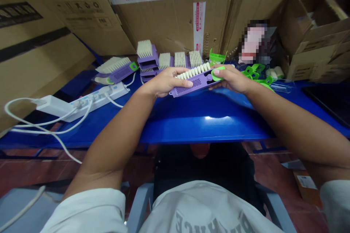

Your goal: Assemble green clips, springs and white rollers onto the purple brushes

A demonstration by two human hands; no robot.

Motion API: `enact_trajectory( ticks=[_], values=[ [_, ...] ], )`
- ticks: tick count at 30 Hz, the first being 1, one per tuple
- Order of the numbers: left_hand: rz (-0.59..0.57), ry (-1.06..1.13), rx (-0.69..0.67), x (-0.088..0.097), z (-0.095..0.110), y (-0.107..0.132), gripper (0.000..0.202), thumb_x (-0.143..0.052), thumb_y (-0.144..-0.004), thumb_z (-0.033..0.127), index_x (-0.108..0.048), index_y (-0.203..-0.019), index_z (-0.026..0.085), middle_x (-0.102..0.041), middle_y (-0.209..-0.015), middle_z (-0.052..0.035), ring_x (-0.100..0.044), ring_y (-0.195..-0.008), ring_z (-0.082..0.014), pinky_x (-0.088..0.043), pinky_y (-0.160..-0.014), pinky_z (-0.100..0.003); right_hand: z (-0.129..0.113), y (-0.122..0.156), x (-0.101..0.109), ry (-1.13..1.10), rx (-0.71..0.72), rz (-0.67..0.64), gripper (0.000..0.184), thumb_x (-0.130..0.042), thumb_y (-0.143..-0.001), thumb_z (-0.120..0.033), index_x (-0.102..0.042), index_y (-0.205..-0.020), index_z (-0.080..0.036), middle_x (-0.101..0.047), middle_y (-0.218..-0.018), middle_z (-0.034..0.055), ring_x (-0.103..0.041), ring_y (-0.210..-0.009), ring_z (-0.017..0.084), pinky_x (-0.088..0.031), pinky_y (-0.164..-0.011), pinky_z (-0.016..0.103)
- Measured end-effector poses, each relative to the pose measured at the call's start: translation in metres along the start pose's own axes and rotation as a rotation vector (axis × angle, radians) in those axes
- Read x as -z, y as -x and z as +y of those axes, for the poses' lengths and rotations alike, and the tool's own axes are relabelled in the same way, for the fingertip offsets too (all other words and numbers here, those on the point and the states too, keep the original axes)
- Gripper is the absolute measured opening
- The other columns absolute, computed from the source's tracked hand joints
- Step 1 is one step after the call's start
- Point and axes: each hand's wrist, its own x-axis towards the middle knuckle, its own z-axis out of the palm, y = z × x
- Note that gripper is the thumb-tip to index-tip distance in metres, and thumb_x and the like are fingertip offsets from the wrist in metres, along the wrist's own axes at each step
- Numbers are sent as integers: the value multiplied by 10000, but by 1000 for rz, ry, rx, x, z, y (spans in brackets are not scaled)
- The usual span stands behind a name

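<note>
Left hand [166, 82] curled nearly closed, palm down, fingers wrapped over the near edge of a purple plastic brush [201, 81] and holding it. Right hand [231, 79] likewise closed on the brush, gripping its upper-right end, with the thumb pressed on a bright green clip [215, 79] fitted there. Brush held in both hands just above the far part of a blue worktop [207, 123], straight ahead of the chest.

Long axis tilted across the view, low end to the left, high end to the right. Left hand nearer the middle of the brush, right hand nearer the green end. Low end jutting out past the left fingertips, uncovered.

Cream-white bristles in a tight row along the far edge, pointing up and away. Slotted grille across the purple back near the low end.

Farther along the worktop, several more purple brushes [147, 58] with pale bristles, some standing, one lying at the left. Loose green clips [255, 72] scattered just right of the hands. White power strip [95, 102] with tangled cords at the left. Cardboard cartons [169, 18] stacked behind the worktop.
</note>
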Motion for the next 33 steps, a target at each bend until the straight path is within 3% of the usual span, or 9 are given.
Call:
enact_trajectory(
  ticks=[3,7,10,14,24,33],
  values=[
    [47,-63,-51,1,-4,-1,738,-1069,-649,531,-878,-1300,242,-893,-1287,-121,-880,-1088,-318,-756,-915,-451,2,-2,6,50,10,-7,579,-957,-790,-676,-756,-1129,-252,-803,-1240,100,-779,-1209,350,-739,-964,537],
    [146,-284,-221,7,-5,-1,899,-1077,-646,596,-836,-1425,219,-856,-1384,-135,-827,-1275,-344,-695,-1112,-474,2,-3,17,267,162,24,749,-1005,-713,-716,-740,-1244,-259,-772,-1265,72,-738,-1195,335,-645,-1107,552],
    [229,-416,-327,9,-4,0,915,-1088,-635,546,-831,-1445,206,-810,-1499,-143,-765,-1400,-369,-618,-1233,-488,-3,-2,22,405,231,66,869,-1045,-644,-741,-740,-1307,-270,-754,-1284,68,-726,-1191,340,-611,-1133,526],
    [264,-454,-400,6,-3,0,894,-1075,-645,476,-828,-1452,182,-798,-1526,-150,-754,-1410,-369,-598,-1249,-479,-8,1,23,475,261,71,929,-1074,-582,-727,-746,-1316,-262,-755,-1306,76,-726,-1201,356,-607,-1150,533],
    [300,-575,-382,-1,5,7,889,-1088,-663,525,-820,-1458,231,-800,-1531,-121,-743,-1431,-396,-583,-1273,-503,-15,3,21,384,236,11,918,-1131,-526,-611,-769,-1299,-275,-775,-1350,74,-716,-1357,403,-577,-1257,586],
    [257,-576,-456,0,-3,2,858,-1052,-712,477,-788,-1481,203,-791,-1510,-130,-754,-1422,-392,-598,-1269,-521,1,-4,7,250,254,-45,934,-1150,-591,-547,-775,-1392,-247,-801,-1411,99,-694,-1429,437,-525,-1306,615]
  ],
)
